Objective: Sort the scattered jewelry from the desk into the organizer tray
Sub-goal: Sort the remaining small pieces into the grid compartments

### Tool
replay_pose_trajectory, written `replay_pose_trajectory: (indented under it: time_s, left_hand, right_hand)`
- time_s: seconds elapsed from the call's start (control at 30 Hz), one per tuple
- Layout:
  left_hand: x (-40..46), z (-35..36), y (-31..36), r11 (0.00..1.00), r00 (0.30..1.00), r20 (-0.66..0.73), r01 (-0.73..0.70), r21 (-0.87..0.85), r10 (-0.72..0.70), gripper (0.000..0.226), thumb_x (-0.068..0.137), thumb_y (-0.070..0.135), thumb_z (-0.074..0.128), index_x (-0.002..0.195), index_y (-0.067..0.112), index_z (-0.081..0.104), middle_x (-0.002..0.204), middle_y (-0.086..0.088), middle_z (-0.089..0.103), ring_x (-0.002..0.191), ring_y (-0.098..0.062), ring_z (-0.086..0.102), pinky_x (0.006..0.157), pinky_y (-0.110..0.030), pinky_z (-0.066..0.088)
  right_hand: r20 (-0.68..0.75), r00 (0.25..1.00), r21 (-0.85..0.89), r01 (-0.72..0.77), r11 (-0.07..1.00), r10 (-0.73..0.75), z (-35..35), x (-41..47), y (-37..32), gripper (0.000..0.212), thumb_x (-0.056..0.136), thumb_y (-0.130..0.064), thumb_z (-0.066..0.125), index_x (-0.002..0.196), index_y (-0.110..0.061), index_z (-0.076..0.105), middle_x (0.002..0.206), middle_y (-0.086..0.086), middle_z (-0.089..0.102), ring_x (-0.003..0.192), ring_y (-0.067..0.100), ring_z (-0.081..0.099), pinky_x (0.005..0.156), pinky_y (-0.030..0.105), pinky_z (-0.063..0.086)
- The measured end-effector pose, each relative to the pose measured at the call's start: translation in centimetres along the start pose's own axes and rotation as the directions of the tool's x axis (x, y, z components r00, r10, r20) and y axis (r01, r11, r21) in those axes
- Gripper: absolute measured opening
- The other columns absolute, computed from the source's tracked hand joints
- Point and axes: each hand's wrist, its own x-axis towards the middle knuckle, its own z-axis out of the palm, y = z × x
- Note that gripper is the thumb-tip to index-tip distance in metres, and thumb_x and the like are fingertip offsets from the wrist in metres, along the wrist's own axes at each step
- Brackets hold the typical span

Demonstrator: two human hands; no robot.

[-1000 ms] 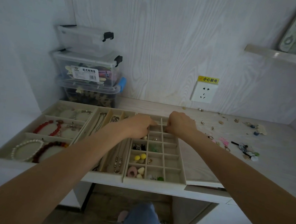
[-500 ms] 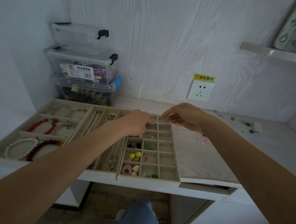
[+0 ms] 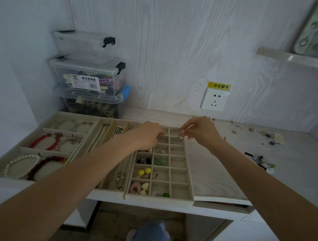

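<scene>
1. Here, a right hand (image 3: 200, 132) raised over the far right corner of the grid tray (image 3: 191, 179), thumb and fingers pinched together on a small silvery ring (image 3: 181, 136), hanging just above the tray's back compartments.
2. Left hand (image 3: 148, 135) laid palm down on the far left part of the same tray, fingers loosely bent over the dividers, fingertips near the back row; nothing seen held in it, though the underside is hidden.
3. In the grid tray's near compartments: two yellow beads (image 3: 144, 171), a pink oval piece (image 3: 134, 187) beside pale pieces, something green (image 3: 159, 161), a dark cluster (image 3: 143, 160). Right-hand column mostly bare.
4. Beside it to the left, a narrow tray (image 3: 109, 130) with chains lying lengthwise.
5. Farther left, a wide tray (image 3: 43, 130) with a red bead bracelet (image 3: 44, 141), a pearl bracelet (image 3: 21, 165) and a dark red bracelet (image 3: 45, 165), each in its own section.
6. Scattered on the desk (image 3: 225, 171) to the right, well apart from the trays: small earrings and charms (image 3: 268, 136) near the wall, a tangle of dark and coloured bits (image 3: 261, 161) nearer the edge.
7. Behind the trays, three clear storage boxes (image 3: 86, 76) stacked in the corner; a wall socket (image 3: 215, 99) under a yellow warning sticker (image 3: 219, 86).
</scene>
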Motion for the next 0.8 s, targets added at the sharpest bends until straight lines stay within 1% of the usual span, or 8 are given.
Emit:
replay_pose_trajectory:
  time_s: [0.03, 0.13, 0.23, 0.33, 0.47, 0.57, 0.67, 0.8]
  left_hand:
    - [0.1, 0.0, 0.0, 1.0, 1.0, 0.0, 0.001, 0.002, -0.001, 0.047, 0.096, 0.006, 0.044, 0.14, 0.024, 0.042, 0.138, -0.006, 0.048, 0.12, -0.018, 0.05, 0.099, -0.031, 0.041]
    - [0.2, 0.1, -0.1, 1.0, 1.0, -0.001, 0.007, -0.001, -0.007, 0.047, 0.096, 0.006, 0.044, 0.14, 0.025, 0.042, 0.138, -0.005, 0.048, 0.12, -0.018, 0.051, 0.099, -0.03, 0.04]
    - [0.3, 0.1, -0.2, 1.0, 1.0, -0.007, 0.008, -0.006, -0.008, 0.046, 0.096, 0.006, 0.044, 0.139, 0.023, 0.043, 0.137, -0.005, 0.049, 0.118, -0.018, 0.052, 0.097, -0.029, 0.041]
    - [0.4, 0.1, -0.3, 1.0, 1.0, -0.019, -0.003, -0.002, 0.003, 0.043, 0.096, 0.006, 0.044, 0.137, 0.02, 0.047, 0.137, -0.006, 0.05, 0.12, -0.019, 0.051, 0.098, -0.027, 0.039]
    - [0.4, 0.0, -0.2, 1.0, 1.0, -0.024, -0.012, 0.004, 0.012, 0.039, 0.097, 0.007, 0.044, 0.133, 0.019, 0.051, 0.135, -0.006, 0.051, 0.12, -0.019, 0.051, 0.097, -0.027, 0.039]
    - [0.5, 0.1, -0.2, 1.0, 0.999, -0.033, -0.009, 0.017, 0.009, 0.038, 0.097, 0.007, 0.043, 0.131, 0.018, 0.054, 0.132, -0.007, 0.054, 0.116, -0.02, 0.053, 0.095, -0.027, 0.042]
    - [0.6, 0.2, 0.1, 0.999, 0.999, -0.043, -0.002, 0.036, 0.003, 0.035, 0.097, 0.007, 0.042, 0.127, 0.016, 0.057, 0.128, -0.009, 0.057, 0.11, -0.021, 0.057, 0.094, -0.03, 0.046]
    - [0.6, 0.1, 0.2, 0.999, 0.999, -0.04, 0.003, 0.034, -0.002, 0.034, 0.096, 0.006, 0.044, 0.125, 0.016, 0.058, 0.126, -0.009, 0.058, 0.107, -0.021, 0.058, 0.094, -0.034, 0.048]
  right_hand:
    - [-0.003, 1.0, -0.046, 0.001, 0.999, -0.001, 0.2, 0.2, 0.1, 0.004, 0.076, -0.011, 0.074, 0.076, -0.013, 0.071, 0.075, 0.005, 0.071, 0.058, 0.006, 0.059, 0.058, 0.018, 0.046]
    - [0.002, 1.0, -0.148, 0.012, 0.989, -0.012, 0.8, 0.5, 0.2, 0.008, 0.077, -0.012, 0.073, 0.074, -0.018, 0.068, 0.073, 0.001, 0.068, 0.061, 0.007, 0.057, 0.062, 0.026, 0.046]
    - [0.015, 0.999, -0.265, 0.044, 0.963, -0.042, 1.1, 0.6, 0.1, 0.007, 0.081, -0.016, 0.069, 0.077, -0.021, 0.068, 0.086, -0.006, 0.062, 0.08, 0.011, 0.055, 0.07, 0.028, 0.041]
    - [0.033, 0.993, -0.472, 0.118, 0.874, -0.116, 1.4, 0.5, 0.1, 0.004, 0.083, -0.018, 0.068, 0.081, -0.02, 0.071, 0.102, -0.002, 0.052, 0.096, 0.015, 0.051, 0.073, 0.03, 0.041]
    - [0.054, 0.991, -0.555, 0.134, 0.821, -0.125, 1.7, 0.4, -0.1, 0.005, 0.08, -0.016, 0.071, 0.085, -0.018, 0.073, 0.109, 0.004, 0.048, 0.105, 0.02, 0.048, 0.081, 0.037, 0.049]
    - [0.058, 0.992, -0.618, 0.126, 0.776, -0.115, 2.1, 0.3, -0.5, 0.012, 0.083, -0.012, 0.067, 0.093, -0.011, 0.072, 0.112, 0.008, 0.048, 0.107, 0.023, 0.048, 0.077, 0.036, 0.048]
    - [0.037, 0.996, -0.657, 0.083, 0.75, -0.077, 2.6, 0.4, -0.9, 0.013, 0.086, -0.007, 0.061, 0.097, -0.003, 0.067, 0.113, 0.01, 0.048, 0.104, 0.026, 0.05, 0.07, 0.033, 0.04]
    - [0.019, 0.998, -0.694, 0.061, 0.718, -0.066, 2.9, 0.2, -1.0, 0.015, 0.086, -0.007, 0.058, 0.099, -0.004, 0.063, 0.113, 0.011, 0.048, 0.101, 0.027, 0.051, 0.069, 0.032, 0.038]
